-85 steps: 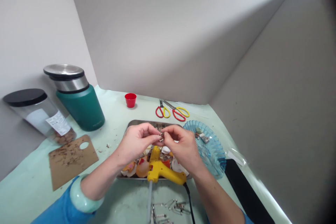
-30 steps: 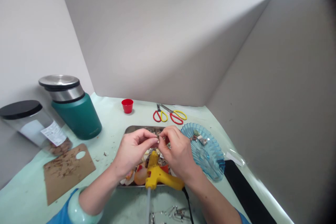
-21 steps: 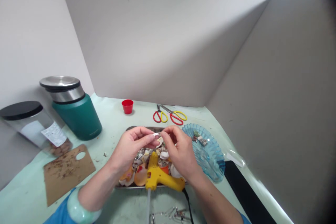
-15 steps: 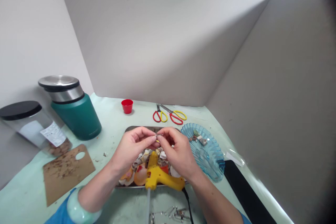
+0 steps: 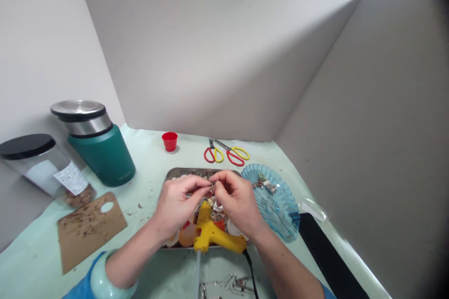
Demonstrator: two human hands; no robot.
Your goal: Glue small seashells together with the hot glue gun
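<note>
My left hand [image 5: 182, 202] and my right hand [image 5: 235, 201] meet over a metal tray [image 5: 175, 173] full of shells and small pieces. Both are closed in a pinch on one tiny object [image 5: 212, 188] between the fingertips, too small to name. Just below them a yellow hot glue gun [image 5: 210, 236] lies on the tray's near edge, a glue stick [image 5: 198, 271] poking out towards me. To the right of my right hand is a blue scalloped dish [image 5: 275, 210] with a few small pieces in it.
Two pairs of scissors [image 5: 236, 155] and a red cup [image 5: 170, 142] stand behind the tray. On the left are a green flask [image 5: 101, 152], a lidded jar [image 5: 66, 177] and a brown board [image 5: 91, 233]. Small metal clips [image 5: 238, 285] lie in front; a black strip [image 5: 326, 254] lies right.
My left hand has shifted slightly and its fingers are more curled. The tiny object has turned between my fingertips and sits a little lower. The things on the table have stayed put.
</note>
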